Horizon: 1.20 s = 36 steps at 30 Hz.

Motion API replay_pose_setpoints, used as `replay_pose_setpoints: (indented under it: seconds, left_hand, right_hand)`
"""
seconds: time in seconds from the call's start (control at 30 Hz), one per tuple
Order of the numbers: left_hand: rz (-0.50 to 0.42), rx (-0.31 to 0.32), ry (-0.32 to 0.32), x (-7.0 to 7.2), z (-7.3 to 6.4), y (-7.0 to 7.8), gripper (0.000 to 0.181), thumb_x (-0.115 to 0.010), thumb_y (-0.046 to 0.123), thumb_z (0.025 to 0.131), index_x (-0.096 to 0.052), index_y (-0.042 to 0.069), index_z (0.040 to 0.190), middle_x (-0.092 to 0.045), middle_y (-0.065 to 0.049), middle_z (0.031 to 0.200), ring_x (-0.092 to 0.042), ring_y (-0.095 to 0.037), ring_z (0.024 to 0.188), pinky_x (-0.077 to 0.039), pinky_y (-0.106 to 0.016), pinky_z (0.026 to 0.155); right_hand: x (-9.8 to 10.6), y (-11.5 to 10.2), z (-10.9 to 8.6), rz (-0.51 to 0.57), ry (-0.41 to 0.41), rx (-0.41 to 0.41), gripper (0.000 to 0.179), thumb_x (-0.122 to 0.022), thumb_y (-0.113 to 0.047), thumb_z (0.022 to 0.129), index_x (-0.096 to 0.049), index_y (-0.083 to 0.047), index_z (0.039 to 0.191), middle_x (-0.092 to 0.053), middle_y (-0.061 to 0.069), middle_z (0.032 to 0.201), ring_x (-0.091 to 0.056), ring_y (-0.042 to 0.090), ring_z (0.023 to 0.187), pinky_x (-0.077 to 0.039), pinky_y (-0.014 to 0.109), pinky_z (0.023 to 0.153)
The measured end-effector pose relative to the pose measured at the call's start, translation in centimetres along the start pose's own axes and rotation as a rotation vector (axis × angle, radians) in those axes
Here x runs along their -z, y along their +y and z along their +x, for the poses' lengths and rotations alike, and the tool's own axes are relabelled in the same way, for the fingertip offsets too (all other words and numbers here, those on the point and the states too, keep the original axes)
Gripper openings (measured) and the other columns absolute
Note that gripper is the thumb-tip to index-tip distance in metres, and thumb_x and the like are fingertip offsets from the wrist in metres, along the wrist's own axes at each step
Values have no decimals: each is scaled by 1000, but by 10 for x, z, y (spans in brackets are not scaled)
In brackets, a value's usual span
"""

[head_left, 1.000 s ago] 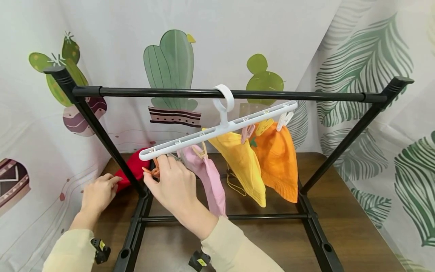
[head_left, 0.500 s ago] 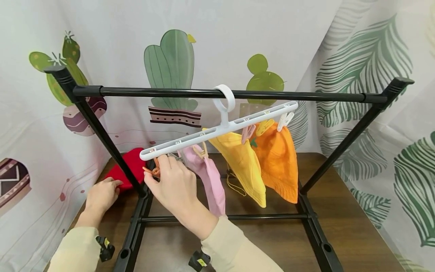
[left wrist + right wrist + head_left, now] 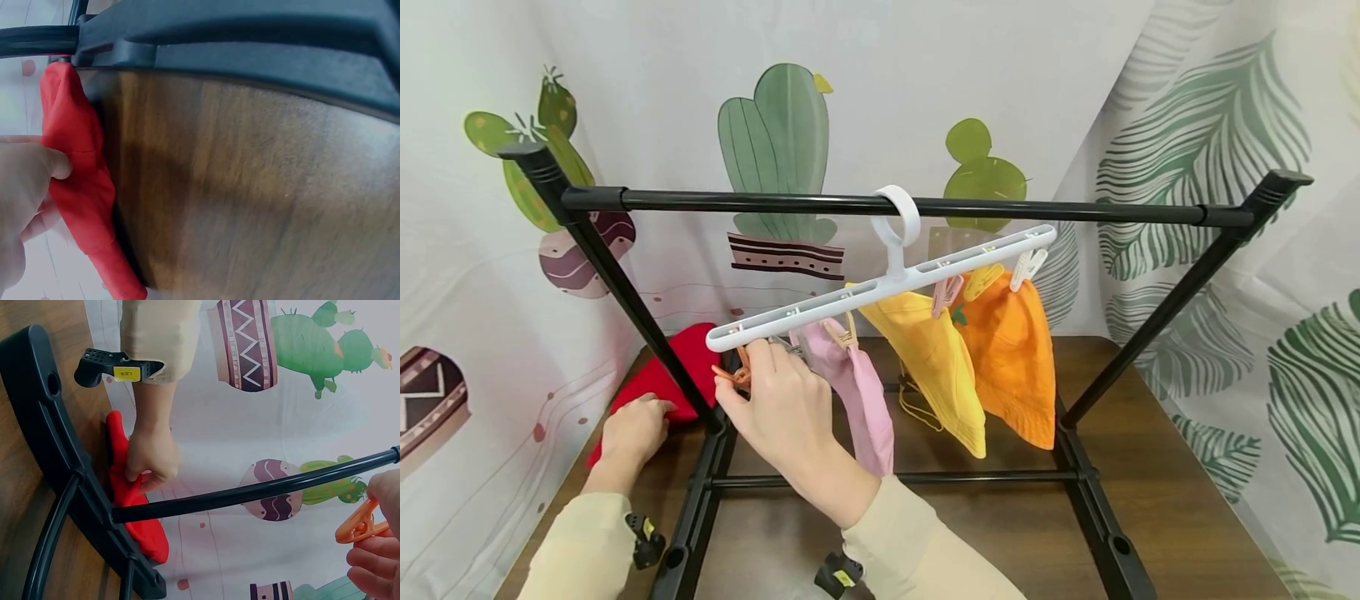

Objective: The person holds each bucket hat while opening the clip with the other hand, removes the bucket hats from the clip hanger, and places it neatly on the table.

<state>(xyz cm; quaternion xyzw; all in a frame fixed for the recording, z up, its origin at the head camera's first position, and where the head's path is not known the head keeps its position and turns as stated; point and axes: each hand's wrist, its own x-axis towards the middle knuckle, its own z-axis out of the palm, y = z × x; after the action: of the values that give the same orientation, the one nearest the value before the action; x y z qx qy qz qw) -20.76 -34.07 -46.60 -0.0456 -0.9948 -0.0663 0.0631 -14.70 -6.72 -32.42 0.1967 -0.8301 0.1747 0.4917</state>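
Observation:
My left hand (image 3: 636,429) pinches a red cloth hat (image 3: 692,358) at the left of the rack. In the left wrist view the thumb lies over the red hat (image 3: 78,162), with the fingers behind it. My right hand (image 3: 786,404) grips an orange clothespin (image 3: 359,526) under the lower left end of a white hanger (image 3: 880,290). From the hanger hang a pink cloth piece (image 3: 857,400), a yellow hat (image 3: 928,358) and an orange hat (image 3: 1011,367), held by clips. The pink piece is partly hidden behind my right hand.
A black rack (image 3: 760,203) carries the hanger, which tilts down to the left. Its left slanted post (image 3: 632,292) stands between my two hands. The rack's feet rest on a brown wooden table (image 3: 1157,483), and a patterned white curtain (image 3: 655,100) hangs behind.
My left hand has shifted slightly to the right, and more of the red hat shows, spreading left and toward the front. The right hand stays almost still at the hanger's left end.

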Motion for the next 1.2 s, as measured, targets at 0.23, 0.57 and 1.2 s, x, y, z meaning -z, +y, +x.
replay_pose_setpoints:
  seconds: [0.23, 0.57, 1.2]
  left_hand:
    - [1, 28, -53, -1, -1, 3, 24, -61, 2, 75, -70, 6, 98, -61, -19, 91, -57, -47, 79, -48, -53, 57]
    - [-19, 57, -64, -11, 2, 0, 26, -60, 2, 76, -69, 6, 100, -61, -21, 99, -57, -47, 85, -48, -54, 60]
    - [-18, -22, -72, 6, -12, 7, 32, -67, 14, 76, -65, 4, 106, -59, -23, 102, -57, -48, 87, -48, -56, 59]
  right_hand:
    - [1, -2, 1, 17, -18, -7, 26, -63, -40, 79, -51, -17, 76, -49, -10, 60, -49, 4, 49, -35, 14, 41]
    - [2, -4, 2, 34, -52, -26, 26, -60, -39, 81, -51, -15, 79, -51, -9, 59, -47, 5, 49, -34, 15, 39]
    - [6, -6, 4, 27, -68, -63, 29, -58, -43, 84, -52, -15, 84, -52, -9, 60, -49, 6, 49, -36, 17, 40]
